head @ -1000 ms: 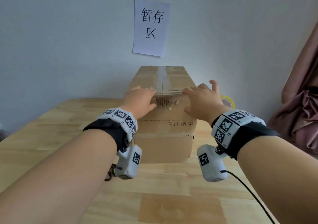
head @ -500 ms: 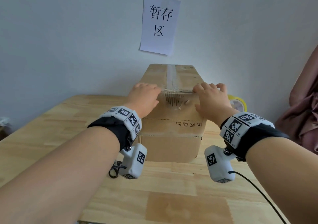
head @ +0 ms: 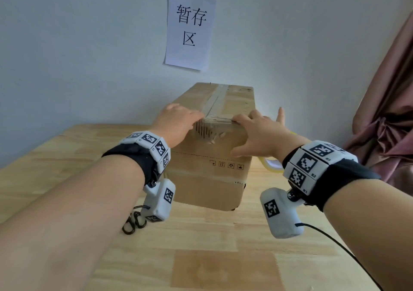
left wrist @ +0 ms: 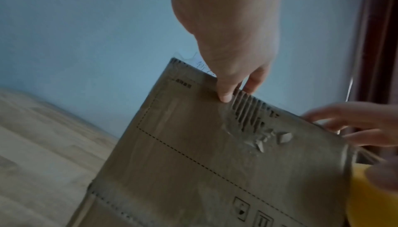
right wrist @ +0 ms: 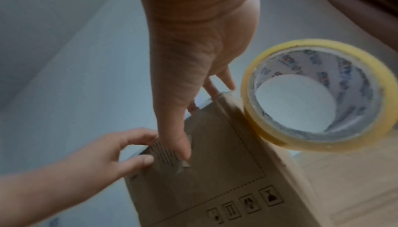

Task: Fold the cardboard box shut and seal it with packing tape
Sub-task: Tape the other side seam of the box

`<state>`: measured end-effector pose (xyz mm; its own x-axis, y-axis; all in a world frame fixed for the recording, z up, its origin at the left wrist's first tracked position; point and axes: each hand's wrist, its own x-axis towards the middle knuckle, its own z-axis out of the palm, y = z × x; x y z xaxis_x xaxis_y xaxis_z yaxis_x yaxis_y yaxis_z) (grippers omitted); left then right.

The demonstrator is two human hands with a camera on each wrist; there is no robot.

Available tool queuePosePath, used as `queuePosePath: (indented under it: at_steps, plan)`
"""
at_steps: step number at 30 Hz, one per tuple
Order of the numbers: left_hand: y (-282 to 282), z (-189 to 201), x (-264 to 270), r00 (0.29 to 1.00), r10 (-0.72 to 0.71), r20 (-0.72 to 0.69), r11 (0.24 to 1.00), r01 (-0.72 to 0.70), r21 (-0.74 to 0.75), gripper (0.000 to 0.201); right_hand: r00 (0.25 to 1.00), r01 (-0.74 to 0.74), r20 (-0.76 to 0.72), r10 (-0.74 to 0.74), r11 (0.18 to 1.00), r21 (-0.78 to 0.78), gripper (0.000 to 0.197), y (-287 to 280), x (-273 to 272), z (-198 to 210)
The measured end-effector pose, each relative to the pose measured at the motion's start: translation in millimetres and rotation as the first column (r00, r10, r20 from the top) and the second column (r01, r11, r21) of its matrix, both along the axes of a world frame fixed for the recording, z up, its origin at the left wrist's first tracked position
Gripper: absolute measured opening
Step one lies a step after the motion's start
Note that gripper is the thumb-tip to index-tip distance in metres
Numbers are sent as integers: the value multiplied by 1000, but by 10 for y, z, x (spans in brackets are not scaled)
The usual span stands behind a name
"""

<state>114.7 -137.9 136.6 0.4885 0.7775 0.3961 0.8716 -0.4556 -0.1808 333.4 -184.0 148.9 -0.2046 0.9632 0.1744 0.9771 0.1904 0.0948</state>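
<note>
The cardboard box [head: 207,179] stands closed on the wooden table [head: 223,246], with a strip of clear tape [head: 215,99] along its top seam and down over the near edge. My left hand [head: 178,123] grips the near top edge left of the seam, fingers curled over the top and thumb [left wrist: 225,92] on the torn front face. My right hand [head: 257,132] lies on the edge right of the seam, fingers straight on the top, thumb spread on the front, little finger raised. A yellow tape roll [right wrist: 318,94] sits beside the box at the right.
Black-handled scissors [head: 133,222] lie on the table below my left wrist. A paper sign [head: 190,29] hangs on the wall behind the box. A pink curtain [head: 384,112] hangs at the right. A black cable [head: 335,241] trails from my right wrist.
Both hands have stayed on the box's near top edge. My right thumb has spread lower on the front face and the little finger has lifted.
</note>
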Motion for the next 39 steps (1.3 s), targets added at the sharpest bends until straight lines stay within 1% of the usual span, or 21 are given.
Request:
queuePosePath:
  at_steps: [2,4,5,7,8,10,11,12,13,15,16,18,21,22,24,26,29,31,33,36,39]
  plan:
    - [-37,8,-19,1000,27,-4,999,-27,25,43,996,-16,-87,13,999,-32,78,-55,-65,39]
    - [-73,-1,15,998,66,-6,996,-65,56,44,984,-41,-177,24,995,-91,71,-108,-93,109]
    - [-95,-20,54,998,62,-4,996,-61,60,46,977,-50,-211,23,991,-124,65,-134,-92,155]
    - [-170,-87,187,1000,-17,11,999,16,46,53,952,-61,-307,8,985,-161,48,-137,-48,221]
    - [-216,-121,265,997,-71,25,996,69,47,56,921,-66,-389,-3,984,-166,40,-133,-4,242]
    - [-257,-188,397,990,-132,53,990,129,64,56,833,-86,-553,-15,984,-156,35,-130,93,254]
    - [-261,-211,445,988,-141,67,988,136,75,56,812,-98,-584,-9,984,-151,35,-136,155,248]
    - [-253,-224,475,987,-140,81,988,133,77,56,815,-107,-579,-3,982,-156,39,-137,223,241]
    - [-238,-225,496,986,-135,98,989,127,75,56,838,-106,-546,0,981,-164,50,-131,287,233]
    - [-207,-206,514,987,-120,112,991,112,72,54,900,-95,-437,4,978,-186,72,-84,393,209]
    - [-194,-194,518,988,-114,108,992,106,76,53,926,-86,-377,5,977,-197,76,-52,426,193]
    - [-172,-187,529,988,-116,98,991,109,74,52,956,-81,-293,18,975,-205,76,13,471,167]
    - [-133,-215,548,985,-143,95,988,136,67,52,977,-105,-203,65,976,-192,63,100,509,162]
    - [-108,-230,544,984,-151,97,987,144,73,51,978,-114,-194,78,976,-185,58,134,526,167]
    - [-52,-245,520,981,-164,104,984,156,81,50,967,-133,-237,91,977,-168,45,190,535,174]
    - [6,-246,474,978,-181,99,981,172,92,48,950,-153,-293,108,979,-136,40,239,527,148]
    - [70,-237,400,976,-205,77,974,196,112,47,932,-172,-335,140,983,-69,49,302,524,103]
    - [101,-247,362,972,-225,63,967,215,134,47,934,-174,-326,148,983,-53,56,324,524,88]
    - [126,-258,328,971,-228,69,966,217,144,48,938,-176,-309,157,984,-36,54,330,512,78]
    - [148,-261,272,974,-200,104,972,185,144,48,931,-169,-328,163,986,12,49,303,441,69]
    - [162,-275,206,975,-164,148,978,141,152,47,926,-125,-357,125,992,24,46,281,316,65]
